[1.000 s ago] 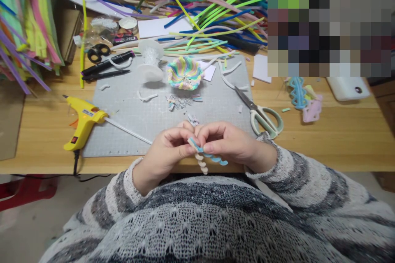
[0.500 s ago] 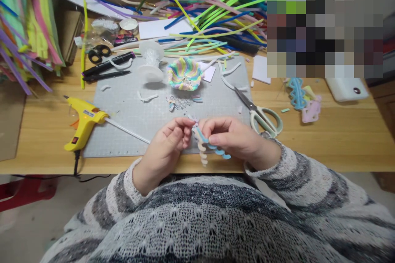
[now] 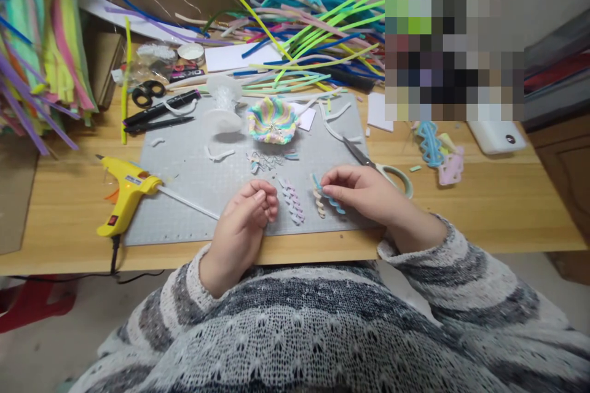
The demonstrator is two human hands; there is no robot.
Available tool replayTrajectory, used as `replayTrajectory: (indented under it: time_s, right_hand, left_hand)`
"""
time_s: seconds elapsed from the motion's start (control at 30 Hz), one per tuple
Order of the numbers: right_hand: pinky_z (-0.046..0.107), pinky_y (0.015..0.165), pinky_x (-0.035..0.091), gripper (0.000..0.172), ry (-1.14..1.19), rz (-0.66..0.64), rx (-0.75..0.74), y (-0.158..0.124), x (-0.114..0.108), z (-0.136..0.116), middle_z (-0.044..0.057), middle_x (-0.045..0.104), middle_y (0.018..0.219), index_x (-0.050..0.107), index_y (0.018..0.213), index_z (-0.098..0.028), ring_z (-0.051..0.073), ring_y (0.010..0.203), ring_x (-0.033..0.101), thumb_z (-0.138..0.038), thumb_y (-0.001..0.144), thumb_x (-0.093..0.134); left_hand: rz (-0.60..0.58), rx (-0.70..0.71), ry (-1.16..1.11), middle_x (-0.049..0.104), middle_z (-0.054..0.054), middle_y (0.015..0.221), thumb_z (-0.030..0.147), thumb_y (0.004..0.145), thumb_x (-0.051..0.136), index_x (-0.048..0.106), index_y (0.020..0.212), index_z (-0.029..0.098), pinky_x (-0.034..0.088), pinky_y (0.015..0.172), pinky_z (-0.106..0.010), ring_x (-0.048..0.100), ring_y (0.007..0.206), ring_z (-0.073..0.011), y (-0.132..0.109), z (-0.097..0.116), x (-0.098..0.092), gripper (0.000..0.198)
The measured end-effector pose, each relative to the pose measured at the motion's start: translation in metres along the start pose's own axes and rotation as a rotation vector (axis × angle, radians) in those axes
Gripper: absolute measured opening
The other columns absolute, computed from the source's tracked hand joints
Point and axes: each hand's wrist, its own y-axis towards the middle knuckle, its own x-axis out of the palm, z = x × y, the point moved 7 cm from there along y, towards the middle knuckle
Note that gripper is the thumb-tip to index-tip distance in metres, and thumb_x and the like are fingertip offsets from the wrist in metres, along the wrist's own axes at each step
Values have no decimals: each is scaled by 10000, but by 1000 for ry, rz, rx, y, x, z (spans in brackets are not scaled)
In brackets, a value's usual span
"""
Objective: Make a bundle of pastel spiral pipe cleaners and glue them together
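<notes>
My right hand pinches a blue curled pipe cleaner between thumb and fingertips. A beige curled pipe cleaner hangs beside it, just left of the fingertips; whether the two are joined I cannot tell. A lilac and pink zigzag pipe cleaner piece lies on the grey cutting mat between my hands. My left hand rests at the mat's front edge, left of that piece, its fingers curled in with nothing visible in them. Behind, a pastel ruffled pipe cleaner bowl shape sits beside thin bent wires.
A yellow glue gun with its cord lies left. Scissors lie partly behind my right hand. A clear spool, black markers and many loose pipe cleaners fill the back. Blue and pink shaped pieces lie right.
My hands have moved apart. The lilac piece has left my left fingers and now lies on the mat. My right hand has shifted right with the blue pipe cleaner.
</notes>
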Motion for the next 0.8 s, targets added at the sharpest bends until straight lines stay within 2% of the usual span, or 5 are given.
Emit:
replayTrajectory:
  time_s: [0.17, 0.27, 0.43, 0.7, 0.8]
  right_hand:
    - [279, 584, 417, 142, -357, 104, -116, 3, -13, -9, 21, 672, 746, 678, 850, -182, 127, 625, 546, -304, 815, 613]
    - [311, 659, 448, 159, -581, 264, -206, -1, -26, -17, 52, 711, 846, 691, 932, -189, 173, 731, 612, -268, 845, 584]
    - [315, 649, 441, 181, -779, 422, -309, -15, -35, -30, 69, 711, 879, 681, 995, -192, 201, 755, 630, -231, 869, 556]
    - [302, 609, 386, 162, -950, 515, -463, -44, -28, -78, 38, 628, 731, 621, 797, -185, 181, 682, 574, -297, 895, 558]
    - [299, 633, 402, 150, -963, 409, -527, -43, -9, -89, 58, 649, 853, 614, 976, -177, 183, 745, 588, -223, 920, 483]
  left_hand:
    - [2, -22, -14, 554, 1, 744, 266, 768, 684, 645, 816, 158, 437, 590, -172, 517, 651, -75, 0, -2, -1, 125]
    - [1, -24, -21, 556, 0, 730, 262, 766, 687, 648, 814, 158, 434, 592, -171, 517, 645, -75, -1, -2, -1, 122]
    - [5, -1, -28, 543, -2, 727, 246, 761, 679, 648, 806, 154, 423, 583, -176, 508, 635, -74, -1, -1, -4, 106]
    - [62, 374, 29, 489, 0, 688, 257, 830, 602, 609, 766, 164, 385, 561, -215, 472, 607, -91, -9, 24, -5, 114]
    - [76, 452, 151, 454, 10, 663, 304, 908, 535, 553, 709, 174, 368, 546, -229, 442, 578, -96, -13, 29, -4, 239]
